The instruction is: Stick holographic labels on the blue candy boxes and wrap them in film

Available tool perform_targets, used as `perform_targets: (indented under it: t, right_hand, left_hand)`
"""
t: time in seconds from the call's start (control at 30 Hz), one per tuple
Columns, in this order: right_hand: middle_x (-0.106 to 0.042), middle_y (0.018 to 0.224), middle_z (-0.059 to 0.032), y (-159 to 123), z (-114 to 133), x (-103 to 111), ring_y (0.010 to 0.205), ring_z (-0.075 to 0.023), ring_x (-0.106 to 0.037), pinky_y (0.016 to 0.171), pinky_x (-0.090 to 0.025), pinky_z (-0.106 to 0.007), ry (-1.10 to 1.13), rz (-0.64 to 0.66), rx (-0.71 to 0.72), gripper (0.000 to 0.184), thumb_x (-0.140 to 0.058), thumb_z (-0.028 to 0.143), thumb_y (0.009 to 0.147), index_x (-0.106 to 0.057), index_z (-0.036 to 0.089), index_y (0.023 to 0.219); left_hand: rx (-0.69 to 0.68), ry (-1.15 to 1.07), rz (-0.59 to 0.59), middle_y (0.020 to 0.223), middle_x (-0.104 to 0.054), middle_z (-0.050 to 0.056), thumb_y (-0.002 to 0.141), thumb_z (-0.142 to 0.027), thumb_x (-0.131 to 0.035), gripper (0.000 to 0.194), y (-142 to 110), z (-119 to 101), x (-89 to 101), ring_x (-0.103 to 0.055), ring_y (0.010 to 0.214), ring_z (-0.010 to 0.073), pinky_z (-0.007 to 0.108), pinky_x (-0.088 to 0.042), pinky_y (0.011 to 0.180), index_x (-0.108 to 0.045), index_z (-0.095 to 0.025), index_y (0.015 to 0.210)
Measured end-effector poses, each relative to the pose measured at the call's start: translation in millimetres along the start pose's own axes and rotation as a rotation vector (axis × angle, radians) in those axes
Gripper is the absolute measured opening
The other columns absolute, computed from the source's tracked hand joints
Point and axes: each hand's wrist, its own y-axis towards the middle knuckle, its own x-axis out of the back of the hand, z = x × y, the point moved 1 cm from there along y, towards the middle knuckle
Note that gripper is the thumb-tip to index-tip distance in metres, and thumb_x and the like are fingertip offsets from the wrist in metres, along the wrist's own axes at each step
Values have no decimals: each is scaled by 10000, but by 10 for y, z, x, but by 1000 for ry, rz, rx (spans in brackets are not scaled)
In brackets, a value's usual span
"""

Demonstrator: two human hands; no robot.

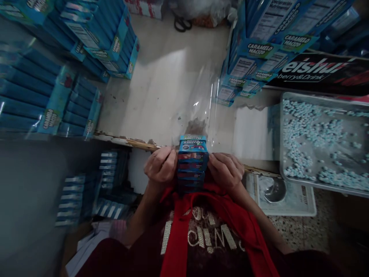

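A blue display box [192,146] labelled "Caramelo Macizo", filled with several small candy boxes, sits upright between my hands at the table's front edge. A clear plastic bag [198,96] stretches away from it over the tabletop, its near end around the box. On the left side, my left hand [161,164] is closed in a pinch on the bag's edge beside the box. Opposite it, my right hand [226,169] pinches the bag's other edge, with fingertips against the box's right side. The thin film between the fingers is only faintly visible.
Wrapped blue candy displays [31,92] are stacked at left, and more stacked displays [245,65] stand at right. A metal tray [282,138] holds light-blue candies. Black scissors [182,24] lie at the back. The worn wooden table edge [141,144] runs before me.
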Motion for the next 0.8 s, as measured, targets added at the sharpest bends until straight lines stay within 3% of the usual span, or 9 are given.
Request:
perform_targets:
  t: [0.1,0.17,0.3,0.43,0.53,0.6,0.7,0.8]
  right_hand:
    - [-838,961,-27,57,-10,-7,842,-185,-789,763,-614,-323,1,-19,-24,177,-750,222,987,-776,320,1133]
    - [-837,969,-21,67,-5,4,845,-173,-783,756,-603,-312,10,-16,13,160,-734,223,1000,-766,315,1127]
    - [-835,1012,-39,58,27,-18,883,-172,-781,747,-593,-310,82,9,114,171,-677,207,1026,-731,275,1172]
    - [-804,919,-9,106,39,-135,836,-173,-757,770,-588,-323,69,-59,32,176,-696,170,998,-679,292,1122]
    - [-786,902,-30,144,43,-236,831,-194,-746,775,-594,-340,65,-141,-33,228,-712,138,958,-637,275,1124]
    - [-788,943,-64,142,41,-294,857,-210,-750,775,-600,-352,79,-124,-109,194,-688,153,964,-638,260,1117]
    - [-789,962,-82,100,29,-357,887,-216,-756,791,-608,-356,94,-60,-265,103,-652,186,983,-669,252,1060]
    - [-793,951,-73,58,22,-391,899,-210,-763,814,-618,-351,114,-45,-368,85,-641,197,979,-699,254,1005]
  left_hand:
    - [130,-24,-113,996,-779,66,1001,-184,-703,71,52,-59,-38,-773,925,187,361,-658,854,-705,-236,1049]
    - [181,-18,-127,974,-766,58,1021,-213,-677,23,26,-81,-54,-767,916,179,361,-656,839,-668,-233,1014]
    - [101,-32,-64,957,-762,65,1011,-241,-694,66,-163,43,-17,-773,919,190,357,-640,825,-634,-241,983]
    - [113,-79,29,916,-763,66,981,-294,-725,108,-295,248,-74,-781,895,218,388,-644,845,-627,-248,983]
    - [188,-41,-63,903,-757,80,1000,-439,-666,215,-289,304,-222,-767,874,236,411,-646,844,-633,-229,1033]
    - [245,-52,-72,946,-765,99,1032,-494,-600,307,-268,290,-319,-761,895,237,389,-634,830,-649,-201,1110]
    - [289,-56,95,1014,-782,108,1076,-450,-532,305,-258,252,-391,-762,950,228,353,-613,842,-699,-196,1104]
    - [221,-34,194,1032,-792,81,1084,-350,-536,232,-282,254,-356,-757,970,209,325,-584,890,-729,-224,1054]
